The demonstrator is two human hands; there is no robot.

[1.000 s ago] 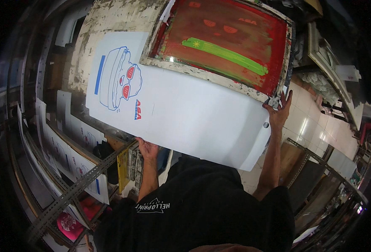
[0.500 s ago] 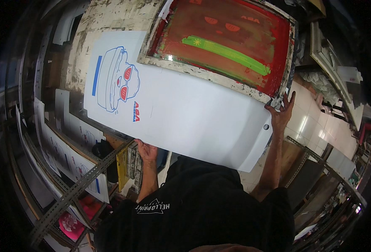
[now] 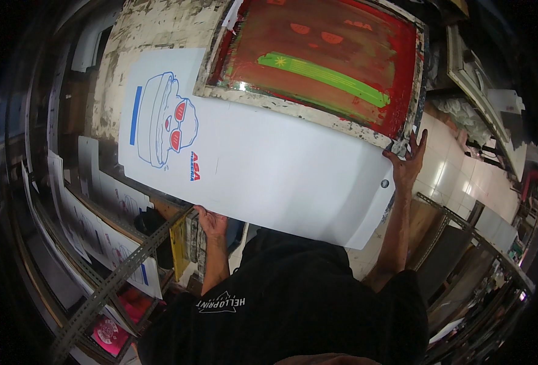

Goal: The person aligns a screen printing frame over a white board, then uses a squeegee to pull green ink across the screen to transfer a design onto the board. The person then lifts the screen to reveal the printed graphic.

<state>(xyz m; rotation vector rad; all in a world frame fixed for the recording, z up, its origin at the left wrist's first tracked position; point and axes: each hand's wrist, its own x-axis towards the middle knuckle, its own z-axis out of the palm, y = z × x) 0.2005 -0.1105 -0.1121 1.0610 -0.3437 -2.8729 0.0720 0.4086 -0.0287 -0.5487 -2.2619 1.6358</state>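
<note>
A large white printed sheet (image 3: pixel 281 164) lies at a slant across the worktable. Its left part carries a blue line drawing with red sunglasses and some red and blue lettering. My left hand (image 3: pixel 212 223) pinches the sheet's near edge, thumb by the rim and the other fingers partly hidden. At the sheet's far right corner, my right hand (image 3: pixel 408 164) has its thumb against the edge and its fingers reaching up beside the screen frame's corner. The wooden screen-printing frame (image 3: pixel 293 109), with red ink and a green strip on its mesh, sits over the sheet's far side.
The worktable (image 3: pixel 141 27) is worn and stained at the far left. Slotted metal racks (image 3: pixel 120 277) on my left hold more printed sheets (image 3: pixel 98 225). Another metal rack (image 3: pixel 448 219) with boards stands at my right, beside a tiled floor (image 3: pixel 448 167).
The whole view has shifted slightly, with the table, frame and print now a little farther left. Both hands stay at the same places on the sheet.
</note>
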